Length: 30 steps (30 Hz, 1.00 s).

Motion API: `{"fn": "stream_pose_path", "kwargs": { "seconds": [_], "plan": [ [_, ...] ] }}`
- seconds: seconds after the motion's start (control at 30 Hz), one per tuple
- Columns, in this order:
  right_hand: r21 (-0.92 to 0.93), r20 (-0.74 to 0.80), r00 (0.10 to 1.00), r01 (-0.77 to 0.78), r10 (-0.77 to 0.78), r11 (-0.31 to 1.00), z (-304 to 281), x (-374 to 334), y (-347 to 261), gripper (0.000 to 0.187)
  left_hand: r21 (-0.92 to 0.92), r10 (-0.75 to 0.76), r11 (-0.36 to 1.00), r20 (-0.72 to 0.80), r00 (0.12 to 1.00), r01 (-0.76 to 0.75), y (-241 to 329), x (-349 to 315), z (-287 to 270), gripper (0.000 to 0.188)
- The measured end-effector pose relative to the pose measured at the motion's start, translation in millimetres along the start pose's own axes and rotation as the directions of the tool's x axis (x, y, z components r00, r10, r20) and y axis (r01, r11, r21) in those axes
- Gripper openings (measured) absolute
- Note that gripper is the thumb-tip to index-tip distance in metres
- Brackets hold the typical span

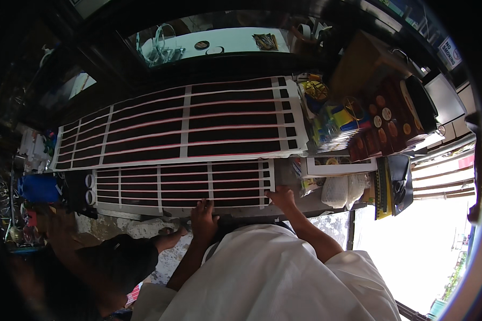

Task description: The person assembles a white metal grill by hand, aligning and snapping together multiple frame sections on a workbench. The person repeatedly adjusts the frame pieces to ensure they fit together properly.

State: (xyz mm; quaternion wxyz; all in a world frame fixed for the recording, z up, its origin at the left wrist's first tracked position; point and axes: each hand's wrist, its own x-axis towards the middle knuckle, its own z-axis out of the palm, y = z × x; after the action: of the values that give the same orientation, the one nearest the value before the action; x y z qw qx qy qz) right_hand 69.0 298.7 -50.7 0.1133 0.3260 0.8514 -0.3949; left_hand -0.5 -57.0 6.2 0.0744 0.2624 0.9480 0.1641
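Note:
A black sheet [187, 187], crossed by pale and reddish lines and white strips, lies on the bench in front of me. Its near edge is under the fingers of my left hand [203, 216], which are stretched out and slightly apart. At the sheet's right end, my right hand [282, 198] has thumb and fingers closed on the white border; the fingertips are small and dim here. Just beyond lies a longer sheet [144, 128] of the same pattern, overlapping the far side of the near one. Two white rolls [89, 190] stand by the near sheet's left end.
Another person [118, 262] in dark clothes is close on my left. To the right are a white box [337, 166], bubble-wrapped items [341, 191], packaged goods [332, 123] and reddish-brown boxes [383, 128]. A blue object [39, 188] sits at the left. Behind runs a glass-topped counter [219, 43].

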Motion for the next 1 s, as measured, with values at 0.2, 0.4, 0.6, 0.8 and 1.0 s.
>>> {"fn": "stream_pose_path", "kwargs": {
  "seconds": [0.2,0.4,0.6,0.8,1.0],
  "plan": [
    [-0.053,-0.034,0.998,0.052,-0.054,0.997,0,-2,-3,0.045,0.017,-0.037,0.999,0.044,0.998,0.037,-2,-1,2,0.079],
    [0.075,0.01,1.0,0.023,-0.024,0.997,-13,-6,-8,0.044,0.044,-0.094,0.995,0.069,0.993,0.091,1,-3,2,0.08],
    [0.398,0.093,0.995,-0.08,0.047,0.914,-9,7,-2,0.041,0.08,-0.106,0.992,0.092,0.99,0.098,2,-3,4,0.078],
    [0.515,-0.024,0.997,-0.053,0.076,0.856,5,32,2,0.041,0.066,-0.093,0.994,0.087,0.992,0.088,2,-3,2,0.075],
    [0.355,-0.105,0.991,-0.041,0.083,0.934,-7,20,-17,0.042,0.071,-0.116,0.991,0.085,0.99,0.111,2,-4,5,0.076]
  ]
}}
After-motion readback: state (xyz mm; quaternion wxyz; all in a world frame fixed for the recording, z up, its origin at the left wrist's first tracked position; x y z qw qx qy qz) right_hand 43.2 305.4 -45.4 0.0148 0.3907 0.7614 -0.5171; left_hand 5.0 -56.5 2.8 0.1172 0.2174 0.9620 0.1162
